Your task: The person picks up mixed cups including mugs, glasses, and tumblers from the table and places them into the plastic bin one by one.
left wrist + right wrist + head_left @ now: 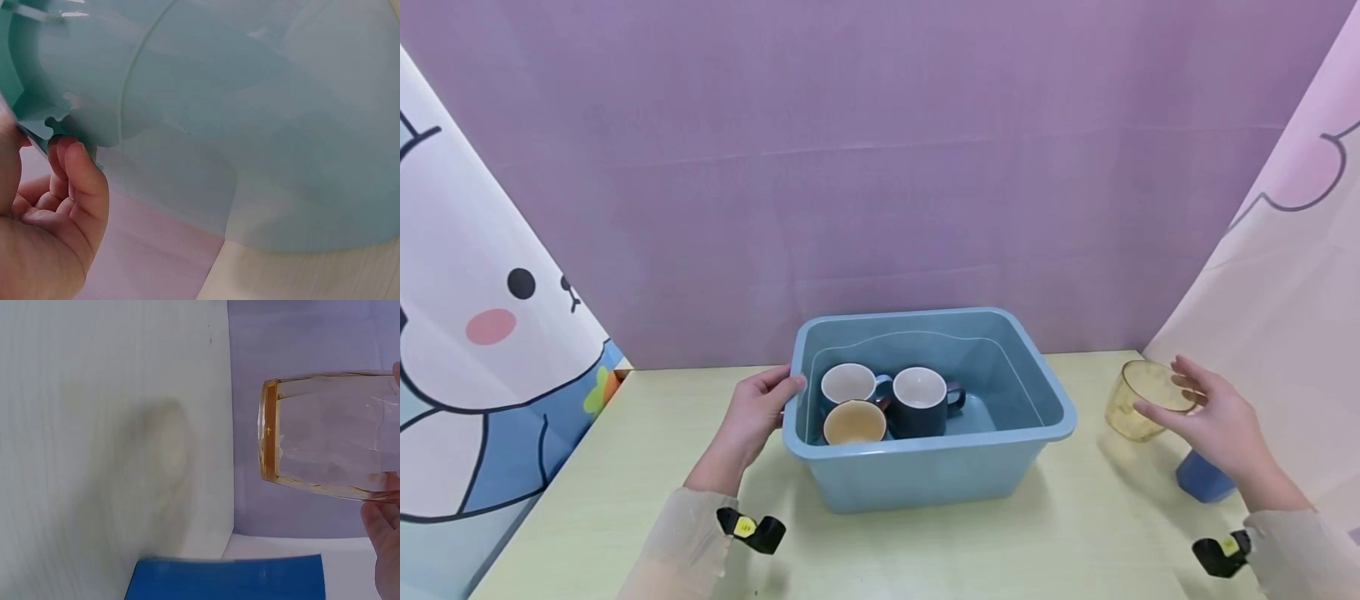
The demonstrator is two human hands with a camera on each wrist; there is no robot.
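Observation:
A blue plastic tub stands on the table in the head view. My left hand grips its left rim, thumb on top and fingers curled under the edge, as the left wrist view also shows from below. Inside sit a dark mug, a white-lined mug and a mug with a tan inside, all upright. To the right of the tub, my right hand holds an amber drinking glass near its rim. The glass is raised off the table in the right wrist view.
A blue object, partly hidden under the right forearm, stands on the pale wooden table. A purple cloth hangs behind. Printed cartoon curtains flank the left and right sides.

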